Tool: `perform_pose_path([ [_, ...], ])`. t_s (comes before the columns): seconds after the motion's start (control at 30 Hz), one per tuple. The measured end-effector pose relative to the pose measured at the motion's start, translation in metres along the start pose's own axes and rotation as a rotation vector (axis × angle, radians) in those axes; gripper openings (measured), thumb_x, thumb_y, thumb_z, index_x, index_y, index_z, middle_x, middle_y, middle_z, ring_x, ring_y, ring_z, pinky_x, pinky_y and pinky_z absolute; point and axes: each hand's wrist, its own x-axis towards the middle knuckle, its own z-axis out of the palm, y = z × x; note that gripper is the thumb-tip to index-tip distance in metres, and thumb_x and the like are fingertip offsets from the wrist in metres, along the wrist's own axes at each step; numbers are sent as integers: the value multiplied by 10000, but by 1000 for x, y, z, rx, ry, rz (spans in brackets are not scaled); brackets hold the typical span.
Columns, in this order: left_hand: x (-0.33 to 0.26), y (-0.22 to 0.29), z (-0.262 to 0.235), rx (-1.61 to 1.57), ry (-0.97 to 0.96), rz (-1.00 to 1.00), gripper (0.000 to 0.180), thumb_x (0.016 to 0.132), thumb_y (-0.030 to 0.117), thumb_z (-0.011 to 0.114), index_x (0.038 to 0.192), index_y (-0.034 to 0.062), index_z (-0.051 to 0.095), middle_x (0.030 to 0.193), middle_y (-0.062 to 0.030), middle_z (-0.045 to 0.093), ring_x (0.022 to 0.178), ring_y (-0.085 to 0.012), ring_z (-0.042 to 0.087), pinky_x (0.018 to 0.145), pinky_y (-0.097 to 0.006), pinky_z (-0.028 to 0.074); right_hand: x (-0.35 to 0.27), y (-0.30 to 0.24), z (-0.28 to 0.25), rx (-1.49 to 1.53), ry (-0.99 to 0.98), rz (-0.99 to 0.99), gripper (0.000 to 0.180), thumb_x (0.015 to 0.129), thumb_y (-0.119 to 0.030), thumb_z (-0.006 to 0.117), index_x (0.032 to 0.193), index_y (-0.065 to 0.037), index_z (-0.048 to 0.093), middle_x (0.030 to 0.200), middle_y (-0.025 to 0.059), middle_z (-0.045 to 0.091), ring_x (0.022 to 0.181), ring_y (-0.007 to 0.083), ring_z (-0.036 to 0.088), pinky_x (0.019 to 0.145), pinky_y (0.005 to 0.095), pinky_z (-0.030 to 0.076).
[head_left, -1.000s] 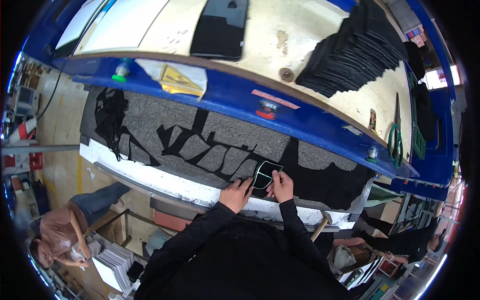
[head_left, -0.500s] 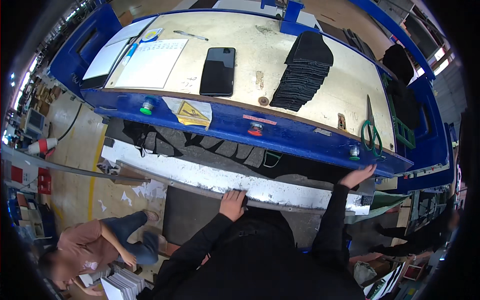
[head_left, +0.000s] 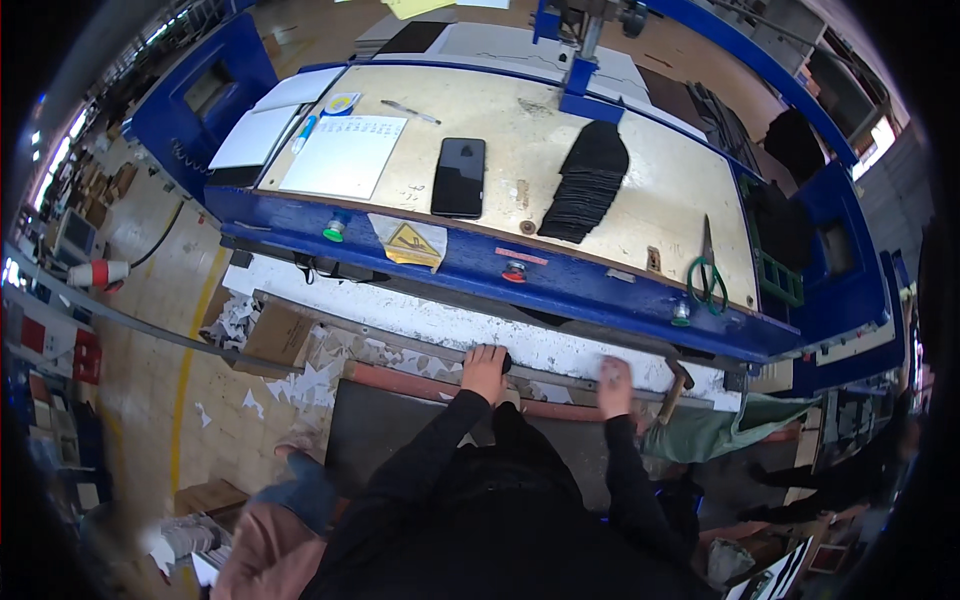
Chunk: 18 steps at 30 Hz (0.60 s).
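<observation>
My left hand (head_left: 485, 372) is closed on a small black rounded thing (head_left: 506, 363) at the front edge of a long white plate (head_left: 420, 318). My right hand (head_left: 614, 386), blurred, is over that front edge farther right; I cannot make out its fingers or anything in them. The plate lies mostly under a blue machine front (head_left: 590, 290) with two green buttons and a red one. Dark material shows slightly in the gap. On the tabletop above are a stack of black cut pieces (head_left: 585, 185), a phone (head_left: 459, 178) and green-handled scissors (head_left: 707, 280).
Paper sheets (head_left: 345, 160) and a pen (head_left: 410, 112) lie at the table's left. Right of my right hand are a wooden-handled tool (head_left: 672, 388) and green cloth (head_left: 730, 425). White scraps (head_left: 310, 385) litter the lower left, near a box (head_left: 275, 335). A person (head_left: 275, 550) is close at lower left.
The white plate has slid in under the machine, covering most black pieces. My right hand has moved left from near the right green button. My view has shifted, and the person at left is closer.
</observation>
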Motion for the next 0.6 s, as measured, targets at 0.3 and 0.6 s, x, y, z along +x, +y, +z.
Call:
perform_pose_path([
  [0.3, 1, 21, -8, 19, 24, -10, 447, 676, 93, 718, 1106, 80, 599, 1046, -130, 625, 1066, -341, 562, 936, -482, 423, -40, -63, 1, -338, -254, -28, 435, 812, -227, 721, 1221, -109, 630, 1195, 113, 551, 1223, 318, 474, 1078, 502, 297],
  [0.6, 5, 37, 2, 115, -35, -69, 429, 672, 125, 734, 1082, 65, 621, 1061, -136, 623, 1094, -343, 546, 962, -479, 416, -30, -48, -7, -354, -253, -12, 361, 796, -166, 746, 1141, -139, 642, 1098, 90, 549, 1097, 306, 495, 931, 482, 330],
])
